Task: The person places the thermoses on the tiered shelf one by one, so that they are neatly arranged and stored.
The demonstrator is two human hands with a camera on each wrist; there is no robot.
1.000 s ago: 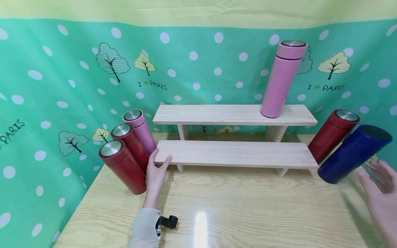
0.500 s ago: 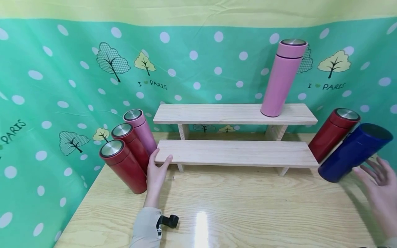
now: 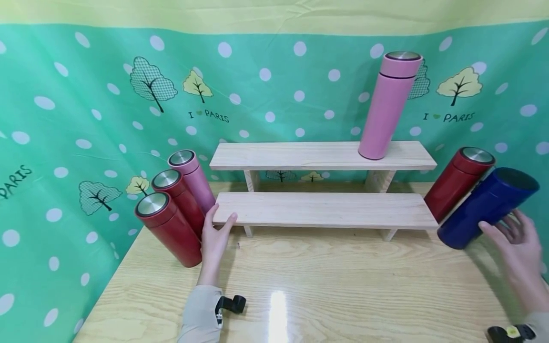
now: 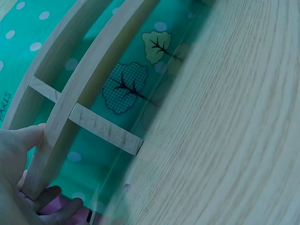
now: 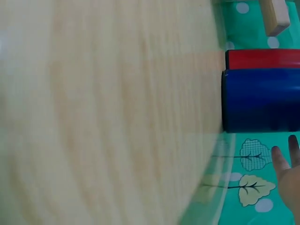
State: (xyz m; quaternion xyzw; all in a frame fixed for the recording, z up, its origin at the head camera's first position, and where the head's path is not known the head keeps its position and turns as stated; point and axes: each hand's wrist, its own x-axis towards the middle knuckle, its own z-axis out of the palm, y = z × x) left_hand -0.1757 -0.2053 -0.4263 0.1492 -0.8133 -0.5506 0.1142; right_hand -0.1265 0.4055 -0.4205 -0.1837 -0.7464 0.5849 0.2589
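In the head view my left hand holds the left end of the lower board of a two-step wooden shelf. The left wrist view shows the thumb on one face of that board and curled fingers below its end. At the right, my right hand is beside a dark blue thermos bottle, its fingers spread and the thumb tip overlapping the bottle's edge. A small gap separates the fingers from the blue thermos in the right wrist view. Directly behind it stands a red thermos bottle.
One pink thermos stands on the upper step's right part. Left of the shelf, two red thermoses and a shorter pink thermos stand in a row on the wooden table. A green patterned curtain hangs behind.
My right hand has moved left and slightly up, closer to the blue thermos. The left hand keeps its place on the shelf, and the bottles stay where they were.
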